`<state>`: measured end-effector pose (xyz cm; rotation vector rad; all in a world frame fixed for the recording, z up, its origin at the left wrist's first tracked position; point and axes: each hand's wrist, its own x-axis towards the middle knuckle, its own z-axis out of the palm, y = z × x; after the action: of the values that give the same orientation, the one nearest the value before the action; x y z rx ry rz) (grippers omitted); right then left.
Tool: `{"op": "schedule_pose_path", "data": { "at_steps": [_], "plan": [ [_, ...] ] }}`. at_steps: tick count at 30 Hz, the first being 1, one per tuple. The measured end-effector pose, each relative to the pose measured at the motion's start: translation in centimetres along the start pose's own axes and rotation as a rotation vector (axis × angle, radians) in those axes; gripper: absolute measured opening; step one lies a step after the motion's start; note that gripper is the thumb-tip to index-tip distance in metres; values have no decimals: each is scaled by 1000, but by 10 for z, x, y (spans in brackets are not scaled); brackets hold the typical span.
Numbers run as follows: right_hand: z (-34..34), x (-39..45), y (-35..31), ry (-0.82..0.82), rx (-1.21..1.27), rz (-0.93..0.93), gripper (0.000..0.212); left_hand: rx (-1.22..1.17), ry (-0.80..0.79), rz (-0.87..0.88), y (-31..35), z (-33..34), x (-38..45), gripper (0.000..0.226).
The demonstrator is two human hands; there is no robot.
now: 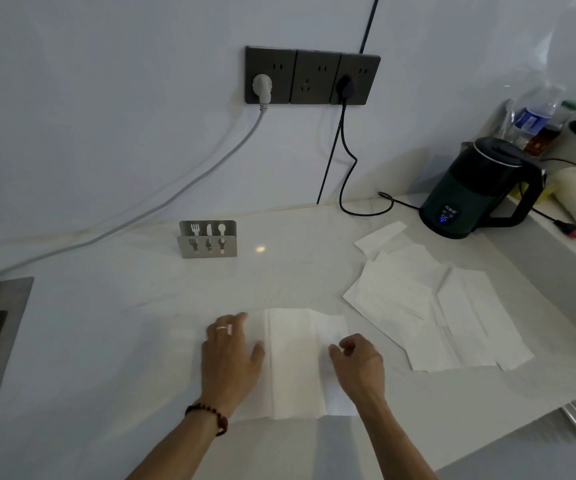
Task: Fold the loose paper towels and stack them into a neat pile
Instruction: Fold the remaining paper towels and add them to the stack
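Paper towel [293, 362] lies flat on white counter [106, 323]; left hand [231, 358] presses it with straight spread fingers, right hand [359, 362] pinches its edge. Loose towels [428, 306] lie right; metal holder [208, 239] stands behind.

A person's left hand [231, 355] presses flat on a white paper towel [293, 362] spread on a pale marble countertop [141, 306], while the right hand [357, 362] pinches its right edge. Loose white paper towels [428, 306] lie to the right, near a dark green electric kettle [473, 192].
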<state>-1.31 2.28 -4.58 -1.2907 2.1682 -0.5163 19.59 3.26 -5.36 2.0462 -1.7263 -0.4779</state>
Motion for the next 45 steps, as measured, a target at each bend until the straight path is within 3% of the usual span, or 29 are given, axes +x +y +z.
{"op": "schedule_pose_path", "data": {
  "at_steps": [5, 8, 11, 14, 16, 20, 23, 25, 28, 33, 38, 45],
  "plan": [
    [-4, -1, 14, -2, -140, 7, 55, 221, -284, 517, 21, 19, -13, 60],
    [-2, -2, 14, -24, -107, 18, 58, 308, -547, 507, 32, 19, -15, 72],
    [-5, 3, 15, -69, 51, 106, 59, 360, -589, 488, 36, 17, -15, 75],
    [-10, 6, 19, -139, 245, 216, 53, 372, -591, 488, 35, 17, -13, 75],
    [-18, 3, 18, -163, 409, 232, 36, 362, -589, 473, 36, 18, -14, 73],
    [-35, -9, -1, -256, 512, 92, 18, 309, -489, 417, 39, 13, -11, 65],
    [-38, -18, -16, -397, 455, -66, 18, 23, -272, 252, 52, 4, -4, 44],
    [-36, -24, -22, -512, 436, -143, 19, -195, -172, 74, 58, 0, 3, 47],
    [-33, -26, -20, -533, 470, -153, 20, -466, -268, -166, 56, -5, 10, 51],
    [-21, -15, 0, -337, 143, -236, 31, -399, -277, -216, 38, 2, 11, 36],
    [-11, -15, 4, -369, -90, -382, 46, -209, -226, -238, 37, 9, 8, 33],
    [-4, -13, 7, -395, -219, -436, 51, -66, -189, -230, 37, 9, 7, 23]
  ]
}}
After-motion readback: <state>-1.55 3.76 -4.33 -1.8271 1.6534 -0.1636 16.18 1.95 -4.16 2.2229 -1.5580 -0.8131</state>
